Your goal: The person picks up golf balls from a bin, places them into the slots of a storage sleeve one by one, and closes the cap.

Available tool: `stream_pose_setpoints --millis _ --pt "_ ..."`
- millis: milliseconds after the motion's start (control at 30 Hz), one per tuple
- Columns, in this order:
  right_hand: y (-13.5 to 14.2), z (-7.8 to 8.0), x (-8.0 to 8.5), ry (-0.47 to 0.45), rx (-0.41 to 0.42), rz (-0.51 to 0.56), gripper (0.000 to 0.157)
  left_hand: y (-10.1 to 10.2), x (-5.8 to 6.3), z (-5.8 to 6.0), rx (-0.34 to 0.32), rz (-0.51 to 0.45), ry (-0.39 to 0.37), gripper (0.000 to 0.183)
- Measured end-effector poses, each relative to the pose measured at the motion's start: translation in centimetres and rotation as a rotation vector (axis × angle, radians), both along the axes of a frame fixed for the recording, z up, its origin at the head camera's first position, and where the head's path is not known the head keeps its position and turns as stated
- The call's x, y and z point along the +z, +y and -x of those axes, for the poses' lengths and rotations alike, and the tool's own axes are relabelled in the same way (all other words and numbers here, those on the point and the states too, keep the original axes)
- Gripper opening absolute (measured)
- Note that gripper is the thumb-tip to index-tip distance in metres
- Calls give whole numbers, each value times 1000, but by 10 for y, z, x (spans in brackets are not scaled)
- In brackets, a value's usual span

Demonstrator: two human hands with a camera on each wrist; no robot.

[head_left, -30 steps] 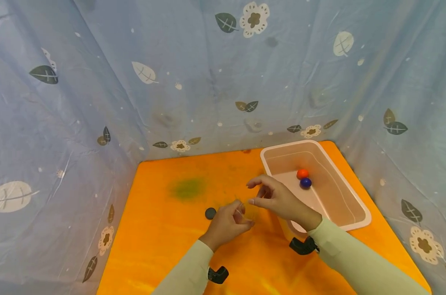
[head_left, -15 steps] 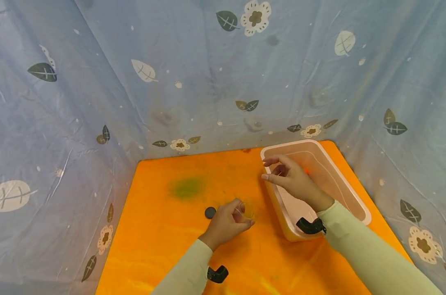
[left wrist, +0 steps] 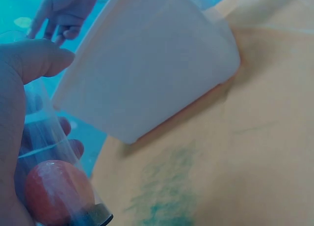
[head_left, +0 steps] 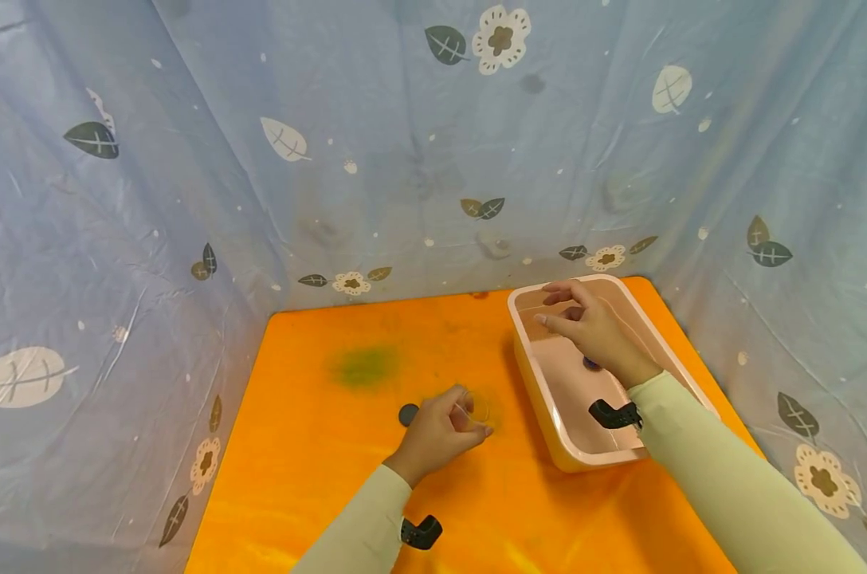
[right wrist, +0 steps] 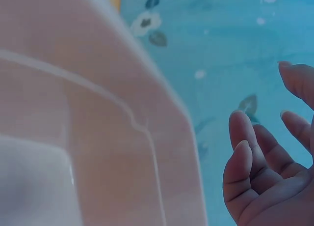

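I see one clear cup point(left wrist: 46, 145), one red ball point(left wrist: 59, 192) inside, in my curled left grip point(head_left: 437, 434); my half-spread, empty right grip point(head_left: 587, 331) has moved over one tub point(head_left: 573, 391) at the cup's two o'clock.

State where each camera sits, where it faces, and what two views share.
Head: on the person's head, facing forward and down at the table, tub and curtain; sleeves, left hand and right hand show.
Left wrist: on that wrist, facing the tub's outside; left hand holds a clear cup, red ball showing through; right hand beyond.
Right wrist: on that wrist, looking into the tub and at the curtain; right hand's fingers show.
Head and left wrist share both hands.
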State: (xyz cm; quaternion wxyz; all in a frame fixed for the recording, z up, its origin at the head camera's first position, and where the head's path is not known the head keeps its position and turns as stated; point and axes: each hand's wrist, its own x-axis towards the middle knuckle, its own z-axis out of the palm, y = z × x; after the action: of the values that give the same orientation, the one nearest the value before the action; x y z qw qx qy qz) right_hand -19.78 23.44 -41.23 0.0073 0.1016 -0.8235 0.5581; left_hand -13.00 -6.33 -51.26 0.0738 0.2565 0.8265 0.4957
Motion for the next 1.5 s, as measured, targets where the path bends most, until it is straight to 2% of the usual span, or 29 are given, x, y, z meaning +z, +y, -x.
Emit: stream_pose_setpoints --millis 133,333,467,633,800,1033,1267,1500 --pt "15 18 -22 -27 -24 -29 60 -2 -4 0 3 1 -4 32" --pt "33 35 -41 -21 -83 -70 64 -4 -7 -1 8 6 -6 30" --pt "41 39 -49 -36 -107 -127 69 -6 -6 -1 22 17 -3 32" --pt "47 43 -57 -51 -114 -151 72 -9 -5 0 48 17 16 32" --pt "53 47 -69 -62 -127 -172 77 -9 -5 1 32 2 -4 31" --pt "67 53 -90 -53 -71 -302 71 -10 -7 2 31 3 18 33" --pt "77 56 -104 -144 1 -334 66 -12 -11 2 38 6 3 34" --pt "79 56 -111 -403 76 -423 93 -13 -13 2 36 -4 -12 37"
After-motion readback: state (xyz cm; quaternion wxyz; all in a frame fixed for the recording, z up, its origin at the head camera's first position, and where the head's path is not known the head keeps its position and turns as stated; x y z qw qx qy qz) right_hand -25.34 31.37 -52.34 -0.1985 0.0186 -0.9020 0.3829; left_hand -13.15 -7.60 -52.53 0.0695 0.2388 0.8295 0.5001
